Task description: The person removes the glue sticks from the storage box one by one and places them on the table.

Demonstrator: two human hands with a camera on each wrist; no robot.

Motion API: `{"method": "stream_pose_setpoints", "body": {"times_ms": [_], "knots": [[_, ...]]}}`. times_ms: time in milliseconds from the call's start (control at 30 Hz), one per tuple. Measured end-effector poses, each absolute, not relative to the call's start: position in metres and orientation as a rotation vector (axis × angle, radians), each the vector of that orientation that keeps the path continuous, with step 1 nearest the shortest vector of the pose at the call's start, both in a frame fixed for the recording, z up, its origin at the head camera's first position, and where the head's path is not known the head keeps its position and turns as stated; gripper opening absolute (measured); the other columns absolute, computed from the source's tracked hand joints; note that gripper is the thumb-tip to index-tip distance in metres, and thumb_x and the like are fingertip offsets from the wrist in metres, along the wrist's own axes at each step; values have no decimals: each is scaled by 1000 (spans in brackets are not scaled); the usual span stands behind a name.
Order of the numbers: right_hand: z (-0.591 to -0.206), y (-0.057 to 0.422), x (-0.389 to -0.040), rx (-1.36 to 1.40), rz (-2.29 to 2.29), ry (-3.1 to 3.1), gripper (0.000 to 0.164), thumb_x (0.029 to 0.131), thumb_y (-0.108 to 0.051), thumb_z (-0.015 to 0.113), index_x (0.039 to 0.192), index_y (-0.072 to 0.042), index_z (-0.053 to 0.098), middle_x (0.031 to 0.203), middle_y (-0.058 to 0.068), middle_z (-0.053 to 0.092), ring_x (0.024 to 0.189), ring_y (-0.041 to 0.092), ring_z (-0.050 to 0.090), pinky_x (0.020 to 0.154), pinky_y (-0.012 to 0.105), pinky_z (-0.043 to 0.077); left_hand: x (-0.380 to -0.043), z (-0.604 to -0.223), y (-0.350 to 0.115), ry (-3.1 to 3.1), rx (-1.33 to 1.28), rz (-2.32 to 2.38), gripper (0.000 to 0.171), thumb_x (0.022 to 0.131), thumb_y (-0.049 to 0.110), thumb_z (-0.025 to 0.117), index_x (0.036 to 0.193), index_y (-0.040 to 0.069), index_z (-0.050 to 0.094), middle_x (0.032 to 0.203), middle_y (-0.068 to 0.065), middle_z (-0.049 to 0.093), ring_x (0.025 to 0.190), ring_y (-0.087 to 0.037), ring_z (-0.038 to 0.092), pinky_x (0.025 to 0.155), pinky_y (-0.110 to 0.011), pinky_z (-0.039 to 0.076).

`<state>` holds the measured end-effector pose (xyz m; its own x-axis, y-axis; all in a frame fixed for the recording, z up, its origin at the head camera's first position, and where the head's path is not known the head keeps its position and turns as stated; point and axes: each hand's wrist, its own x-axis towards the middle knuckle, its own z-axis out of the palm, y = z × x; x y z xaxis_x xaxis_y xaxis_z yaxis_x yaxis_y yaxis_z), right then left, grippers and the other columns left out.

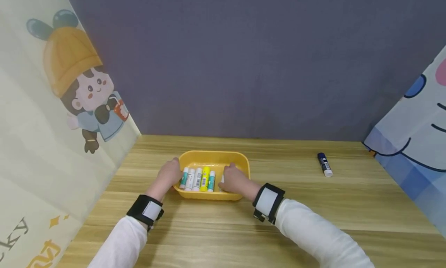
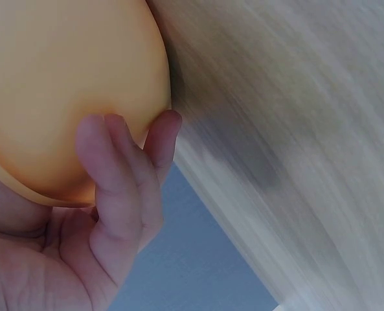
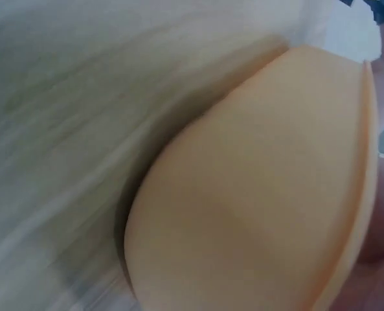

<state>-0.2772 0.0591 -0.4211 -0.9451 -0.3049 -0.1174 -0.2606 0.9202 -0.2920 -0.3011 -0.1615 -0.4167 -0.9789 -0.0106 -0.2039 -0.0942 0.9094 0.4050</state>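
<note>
A yellow plastic basket (image 1: 214,196) rests on the table. A row of glue sticks lies along its near side, among them a yellow one (image 1: 204,179) and a teal-and-white one (image 1: 211,181). My left hand (image 1: 170,172) grips the basket's left rim, its fingers bent against the outer wall (image 2: 56,97) in the left wrist view. Reaching inside over the right wall, my right hand (image 1: 234,179) pinches a white glue stick (image 1: 222,179) at the row's right end, mostly hidden by the fingers. The right wrist view shows chiefly the basket's outer wall (image 3: 243,194).
A dark blue glue stick with a white end (image 1: 325,164) lies apart on the table's right side. The wood-grain table (image 1: 216,233) meets a dark grey panel (image 1: 244,67) at the back. Printed cloths with cartoon figures (image 1: 92,90) flank it on both sides.
</note>
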Motion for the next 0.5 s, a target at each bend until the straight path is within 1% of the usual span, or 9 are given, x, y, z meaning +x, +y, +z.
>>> {"method": "stream_pose_setpoints", "body": {"times_ms": [67,100,167,300,433,500], "knots": [[-423,56,-278,-434,-386,2927,54,76,-33,64,111,7,52,113,19,47,67,18,52,61,30,48,-302,-417,-161,2878,-73,625,55,87,13,53,130,-9,29,102,-28,52,48,-20,54,36,-25,45],[-423,55,-278,-435,-365,2932,53,76,-33,64,111,6,52,114,19,46,66,18,52,62,30,48,-302,-417,-161,2877,-72,627,55,87,13,53,130,-9,29,103,-28,52,48,-20,54,36,-25,45],[-422,53,-279,-428,-344,2931,54,76,-32,63,114,5,51,121,21,44,69,18,53,64,32,50,-303,-417,-161,2879,-64,622,55,86,13,53,131,-9,29,103,-28,52,48,-20,54,36,-25,45],[-420,51,-280,-400,-353,2923,59,76,-31,63,120,5,47,128,22,40,75,19,54,69,35,50,-305,-416,-160,2882,-56,608,56,87,14,53,132,-9,27,103,-28,53,48,-20,54,36,-25,45],[-418,48,-282,-363,-397,2915,64,75,-33,65,123,4,44,127,22,40,78,21,55,71,38,50,-307,-416,-161,2875,-64,606,58,88,14,52,133,-8,25,106,-29,51,48,-20,54,37,-25,45],[-416,50,-283,-369,-455,2902,68,75,-37,66,125,3,43,129,22,40,87,24,56,78,40,49,-307,-416,-161,2867,-69,619,58,88,14,52,134,-8,24,109,-29,50,49,-20,54,37,-25,46]]}}
